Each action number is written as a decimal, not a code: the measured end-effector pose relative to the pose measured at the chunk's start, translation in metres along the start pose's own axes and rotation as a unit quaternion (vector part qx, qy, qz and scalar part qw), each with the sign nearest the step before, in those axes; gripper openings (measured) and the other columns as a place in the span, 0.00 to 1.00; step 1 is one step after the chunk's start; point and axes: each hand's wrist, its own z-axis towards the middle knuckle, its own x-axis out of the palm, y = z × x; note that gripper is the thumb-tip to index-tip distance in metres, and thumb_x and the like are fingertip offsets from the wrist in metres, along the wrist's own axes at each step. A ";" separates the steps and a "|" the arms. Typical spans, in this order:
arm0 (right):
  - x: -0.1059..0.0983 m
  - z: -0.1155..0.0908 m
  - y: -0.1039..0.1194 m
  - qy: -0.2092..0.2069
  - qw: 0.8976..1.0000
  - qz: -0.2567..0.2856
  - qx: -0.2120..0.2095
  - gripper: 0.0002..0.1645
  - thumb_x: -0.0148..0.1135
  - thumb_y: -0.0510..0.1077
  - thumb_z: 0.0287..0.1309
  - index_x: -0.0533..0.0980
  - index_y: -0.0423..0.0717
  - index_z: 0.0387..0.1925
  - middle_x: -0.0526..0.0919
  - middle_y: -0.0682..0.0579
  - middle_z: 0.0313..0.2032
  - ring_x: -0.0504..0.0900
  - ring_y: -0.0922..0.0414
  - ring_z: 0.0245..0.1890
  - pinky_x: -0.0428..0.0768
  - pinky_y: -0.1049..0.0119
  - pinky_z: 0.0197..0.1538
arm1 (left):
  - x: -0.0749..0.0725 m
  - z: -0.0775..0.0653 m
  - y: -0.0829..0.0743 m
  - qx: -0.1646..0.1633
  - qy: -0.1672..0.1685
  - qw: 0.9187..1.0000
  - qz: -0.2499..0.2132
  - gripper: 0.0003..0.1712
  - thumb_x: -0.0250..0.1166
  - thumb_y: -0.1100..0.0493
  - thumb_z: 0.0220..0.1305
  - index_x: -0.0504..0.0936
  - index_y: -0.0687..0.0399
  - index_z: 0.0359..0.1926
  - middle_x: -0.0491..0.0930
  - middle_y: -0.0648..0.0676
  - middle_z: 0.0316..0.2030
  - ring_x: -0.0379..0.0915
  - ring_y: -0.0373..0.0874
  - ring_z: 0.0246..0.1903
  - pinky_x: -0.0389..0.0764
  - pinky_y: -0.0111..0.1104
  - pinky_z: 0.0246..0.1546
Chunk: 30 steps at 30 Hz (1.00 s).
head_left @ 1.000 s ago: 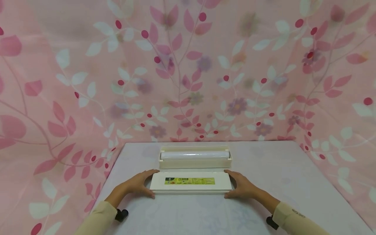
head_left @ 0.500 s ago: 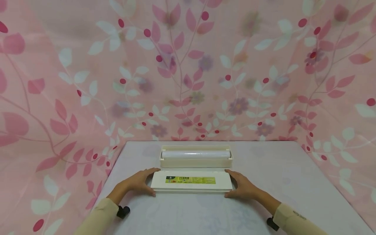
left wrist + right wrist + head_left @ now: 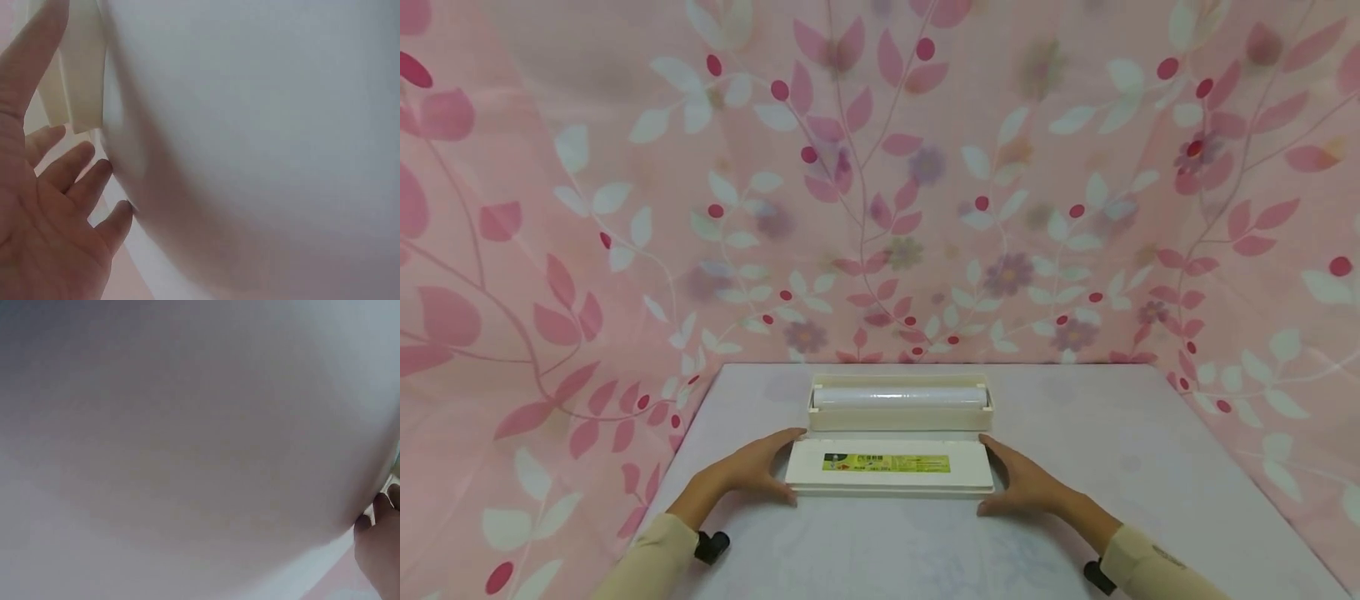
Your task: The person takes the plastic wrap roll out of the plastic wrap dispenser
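Note:
A white lid (image 3: 808,475) with a green and yellow label lies flat on the table. Just behind it stands the open cream box (image 3: 902,420), holding a roll of cling film (image 3: 901,397). My left hand (image 3: 752,471) is spread around the lid's left end, thumb by the front corner and fingertips by the back one. In the left wrist view its fingers are loosely bent beside the lid's end (image 3: 86,75). My right hand (image 3: 1022,479) frames the right end likewise, its thumb slightly off the front edge. The right wrist view catches only some fingers (image 3: 364,531).
A pale cloth covers the table (image 3: 895,554). Pink floral curtains (image 3: 880,183) hang behind and at both sides. Black wrist cameras sit under both sleeves (image 3: 651,558).
The right thumb has eased slightly away from the lid's front edge. Lid and box stay put on the table; the left hand is nearly still.

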 end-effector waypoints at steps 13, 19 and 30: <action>-0.023 -0.014 -0.011 -0.038 0.998 -0.046 0.007 0.66 0.72 0.68 0.47 0.53 0.38 0.75 0.58 0.36 0.74 0.59 0.34 0.72 0.61 0.34 0.68 | -0.005 -0.006 -0.002 -0.031 -0.076 0.996 0.040 0.47 0.57 0.31 0.65 0.56 0.47 0.76 0.61 0.57 0.73 0.56 0.58 0.73 0.52 0.63 0.69; -0.031 -0.021 -0.016 -0.099 0.985 -0.139 -0.017 0.54 0.64 0.68 0.55 0.60 0.39 0.72 0.57 0.33 0.73 0.62 0.32 0.69 0.64 0.30 0.62 | -0.006 -0.007 0.000 -0.041 -0.165 0.976 0.138 0.36 0.49 0.36 0.73 0.59 0.42 0.76 0.55 0.63 0.75 0.50 0.65 0.73 0.40 0.70 0.66; -0.050 -0.026 -0.035 -0.133 0.974 -0.184 0.016 0.53 0.64 0.69 0.55 0.61 0.44 0.72 0.50 0.31 0.75 0.54 0.31 0.71 0.53 0.29 0.66 | -0.015 -0.009 0.012 -0.076 -0.184 0.959 0.200 0.43 0.49 0.30 0.69 0.52 0.40 0.78 0.42 0.61 0.78 0.38 0.64 0.76 0.34 0.69 0.67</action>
